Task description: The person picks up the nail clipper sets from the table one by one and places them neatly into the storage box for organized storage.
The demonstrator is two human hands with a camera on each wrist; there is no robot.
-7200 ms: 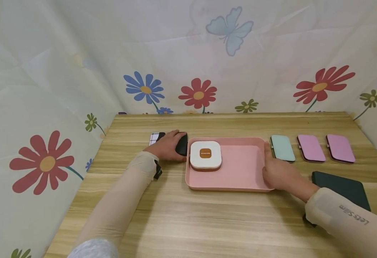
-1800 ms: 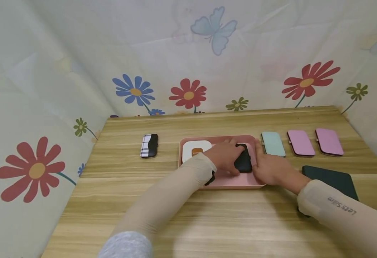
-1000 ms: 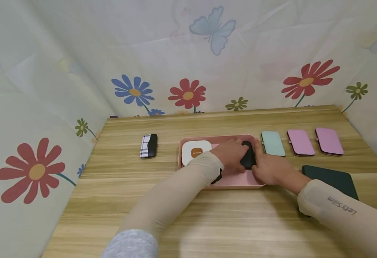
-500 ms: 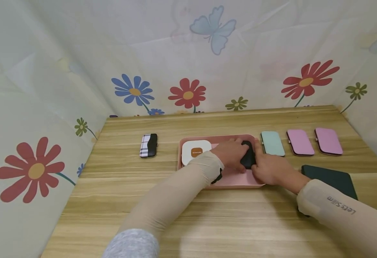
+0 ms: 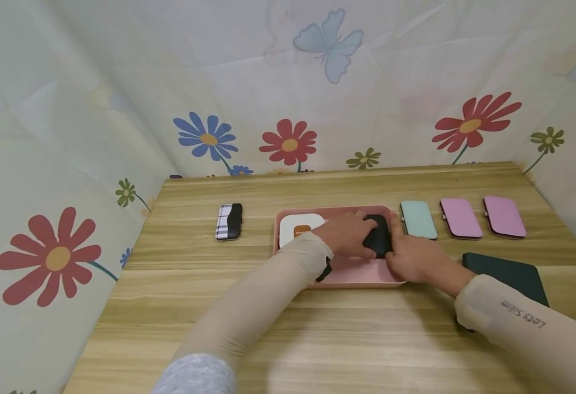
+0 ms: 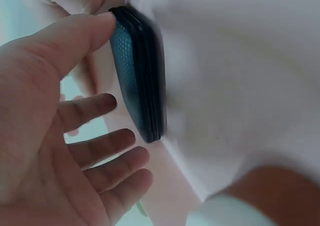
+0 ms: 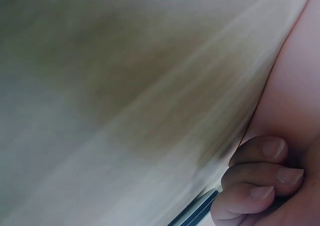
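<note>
A black case with a grained surface lies at the right end of the pink tray, against its wall. Over it is my left hand, spread and not gripping. In the left wrist view the thumb touches one end of the black case, and the other fingers of the left hand are apart from it. My right hand grips the tray's right wall, thumb inside; the right wrist view shows curled fingers outside the pink wall. A white case with a brown label sits at the tray's left end.
A plaid-and-black case lies left of the tray on the wooden table. Right of it are a mint case and two pink cases. A dark green flat case lies nearer, partly behind the right forearm.
The black case went from the table at left into the tray's right end, carried by the left hand. That hand has just loosened and shifted slightly left. The right hand keeps its grip.
</note>
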